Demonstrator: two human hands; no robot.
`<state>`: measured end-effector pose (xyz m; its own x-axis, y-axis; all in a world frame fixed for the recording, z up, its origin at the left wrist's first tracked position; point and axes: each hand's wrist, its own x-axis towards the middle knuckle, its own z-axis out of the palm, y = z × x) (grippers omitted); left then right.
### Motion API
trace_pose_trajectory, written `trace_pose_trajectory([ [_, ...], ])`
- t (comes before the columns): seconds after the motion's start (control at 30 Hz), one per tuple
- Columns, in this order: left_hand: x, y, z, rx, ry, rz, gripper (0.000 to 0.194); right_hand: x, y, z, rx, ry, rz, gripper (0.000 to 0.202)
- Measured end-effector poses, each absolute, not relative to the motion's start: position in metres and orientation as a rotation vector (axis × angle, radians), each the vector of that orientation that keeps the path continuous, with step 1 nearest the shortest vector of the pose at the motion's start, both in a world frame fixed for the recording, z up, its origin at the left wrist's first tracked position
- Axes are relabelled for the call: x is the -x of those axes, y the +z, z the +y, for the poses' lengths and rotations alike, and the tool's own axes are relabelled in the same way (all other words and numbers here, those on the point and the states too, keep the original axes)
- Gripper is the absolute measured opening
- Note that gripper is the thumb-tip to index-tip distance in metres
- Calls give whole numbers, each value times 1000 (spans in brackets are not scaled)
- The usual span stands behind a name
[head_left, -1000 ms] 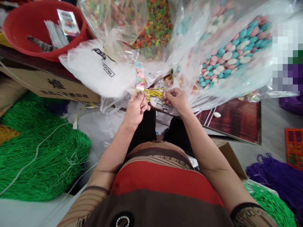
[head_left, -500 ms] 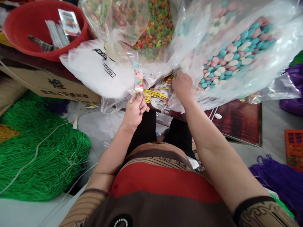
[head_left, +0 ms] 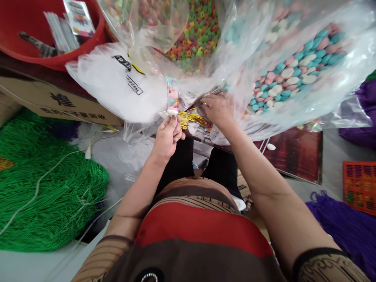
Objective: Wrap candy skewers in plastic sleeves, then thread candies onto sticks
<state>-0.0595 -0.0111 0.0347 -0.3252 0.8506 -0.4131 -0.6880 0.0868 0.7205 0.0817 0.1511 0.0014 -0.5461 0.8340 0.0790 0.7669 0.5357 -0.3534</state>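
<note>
My left hand (head_left: 167,135) pinches the lower end of a small printed candy packet (head_left: 172,94) between thumb and fingertips. The packet stands upright, with colourful pictures and white candy at its bottom. Right of it lies a bundle of yellow twist ties (head_left: 192,118), fanned out on the table among printed wrappers (head_left: 202,132). My right hand (head_left: 217,111) hovers over the right end of these ties, its fingers bent and somewhat apart. I see nothing held in it, though its palm side is hidden.
Behind are a clear bag of ring candies (head_left: 199,35) and a bag of blue, pink and white candies (head_left: 282,84). A white "Happy" bag (head_left: 117,90) lies left, near a red basin (head_left: 101,35). Green netting (head_left: 58,188) and an orange crate (head_left: 360,186) flank me.
My right hand has moved left and slightly down, from beside the candy bag to over the twist ties. The left hand keeps its pinch on the packet. The camera view has shifted slightly.
</note>
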Motion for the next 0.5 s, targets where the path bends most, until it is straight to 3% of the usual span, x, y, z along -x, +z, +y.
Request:
trace_pose_trajectory([
  [0.5,61,39,-14,-197,1593,1084,33,-73,-3,161,1304,366,-2651,35],
])
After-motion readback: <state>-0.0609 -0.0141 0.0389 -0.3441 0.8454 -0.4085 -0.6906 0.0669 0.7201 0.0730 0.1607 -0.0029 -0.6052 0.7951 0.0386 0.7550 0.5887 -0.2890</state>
